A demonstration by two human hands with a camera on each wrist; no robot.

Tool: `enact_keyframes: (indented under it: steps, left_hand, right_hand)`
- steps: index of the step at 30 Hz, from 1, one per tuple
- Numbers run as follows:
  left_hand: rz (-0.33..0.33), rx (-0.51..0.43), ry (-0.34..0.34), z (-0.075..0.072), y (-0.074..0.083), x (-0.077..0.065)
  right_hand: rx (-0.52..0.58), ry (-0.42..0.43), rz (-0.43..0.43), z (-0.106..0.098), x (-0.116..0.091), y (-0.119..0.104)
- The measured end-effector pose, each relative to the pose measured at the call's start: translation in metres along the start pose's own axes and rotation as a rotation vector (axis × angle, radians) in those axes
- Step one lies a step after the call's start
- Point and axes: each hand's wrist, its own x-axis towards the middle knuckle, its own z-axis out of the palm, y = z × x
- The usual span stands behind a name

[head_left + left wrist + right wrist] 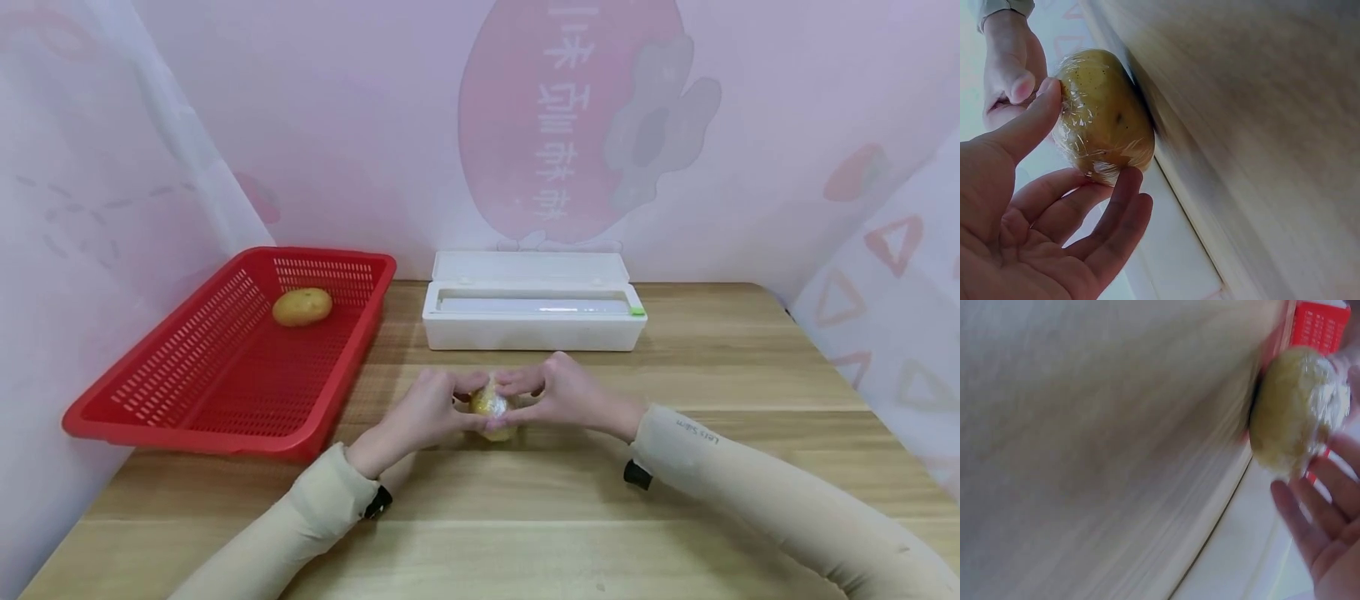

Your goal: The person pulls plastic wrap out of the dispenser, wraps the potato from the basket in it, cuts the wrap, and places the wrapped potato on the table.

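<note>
A potato (pixel 491 403) wrapped in clear cling film sits on the wooden table, between both hands. Its film looks shiny and wrinkled in the left wrist view, where dark specks dot the potato (pixel 1107 115). My left hand (pixel 424 410) holds it from the left, thumb on the near side and fingers on the far side. From the right, my right hand (pixel 576 398) grips it the same way, the fingertips of both hands nearly meeting over it. The right wrist view shows the potato (pixel 1288 415) low against the tabletop, with the right thumb out of sight.
Behind the hands stands a white cling film box (pixel 534 333) with its lid raised and a green piece at its right end. To the left, a red plastic basket (pixel 202 440) holds one unwrapped potato (pixel 302 307). A printed pinkish curtain (pixel 337 125) hangs behind the table.
</note>
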Motion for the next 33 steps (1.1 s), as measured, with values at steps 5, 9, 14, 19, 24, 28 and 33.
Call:
enact_keyframes:
  steps: [5, 9, 14, 19, 24, 28, 33]
  left_hand:
    - [0.019, 0.014, -0.012, -0.001, -0.001, -0.001]
    - [0.01, 0.027, -0.036, -0.003, -0.002, -0.004]
    - [0.03, 0.031, -0.045, -0.003, -0.003, -0.003]
    - [0.042, 0.029, -0.043, -0.004, -0.004, -0.001]
    - [0.027, 0.043, -0.058, -0.005, -0.003, -0.001]
    - [0.016, 0.05, -0.063, -0.005, -0.002, -0.001]
    - [0.026, 0.049, -0.058, -0.005, 0.001, -0.001]
  right_hand:
    - [-0.106, 0.049, 0.092, 0.003, 0.005, -0.014]
    - [-0.123, 0.05, 0.163, 0.006, 0.009, -0.023]
    - [-0.089, 0.101, 0.28, 0.008, 0.011, -0.029]
    - [-0.063, 0.127, 0.357, 0.007, 0.015, -0.032]
    - [-0.041, 0.129, 0.371, 0.006, 0.017, -0.031]
    - [-0.008, 0.153, 0.383, 0.006, 0.016, -0.029]
    - [0.017, 0.188, 0.406, 0.007, 0.014, -0.026]
